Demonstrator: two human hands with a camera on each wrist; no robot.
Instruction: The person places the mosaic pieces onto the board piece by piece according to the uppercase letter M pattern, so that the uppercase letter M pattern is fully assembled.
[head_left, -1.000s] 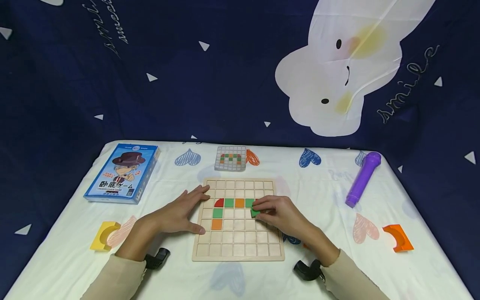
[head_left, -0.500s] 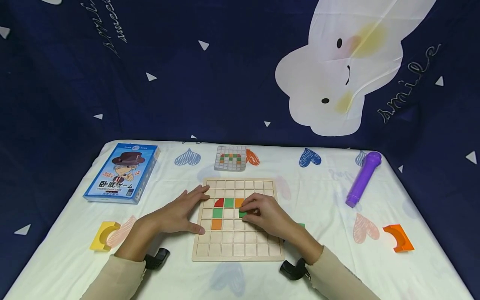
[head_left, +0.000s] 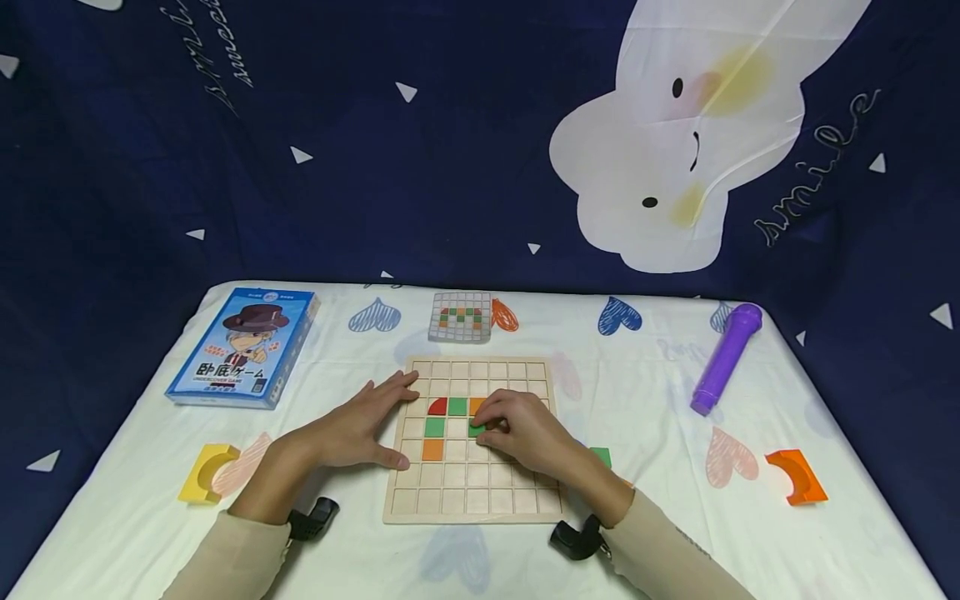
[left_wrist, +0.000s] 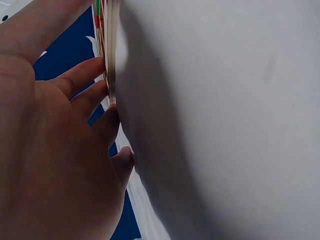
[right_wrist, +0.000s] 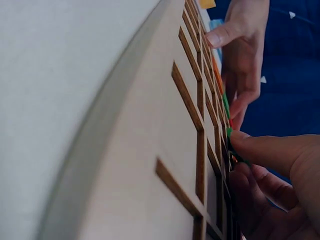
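A wooden grid board [head_left: 457, 502] lies in front of me in the head view. My left hand [head_left: 360, 425] has its fingers spread, thumb and fingertips resting on the board's left edge. Between thumb and fingers, my right hand [head_left: 525, 425] pinches a green square block [head_left: 476, 432] at a cell near the middle of the board. The row just beyond holds a red quarter-round block [head_left: 438, 407], a green block [head_left: 457, 407] and an orange block [head_left: 476, 403], partly covered by my right fingers. Below the red one are another green block [head_left: 434, 427] and an orange block [head_left: 432, 450].
A pattern card [head_left: 461, 317] lies beyond the board. A blue game box [head_left: 243, 346] and yellow arch block [head_left: 204, 473] are at left. On the right are a purple tube [head_left: 725, 358] and orange arch block [head_left: 799, 477]. A loose green block [head_left: 601, 457] lies beside my right forearm.
My right hand has moved left across the board with the green block, from the right side to the middle. The loose green block by the forearm has come into sight. My left hand stays put.
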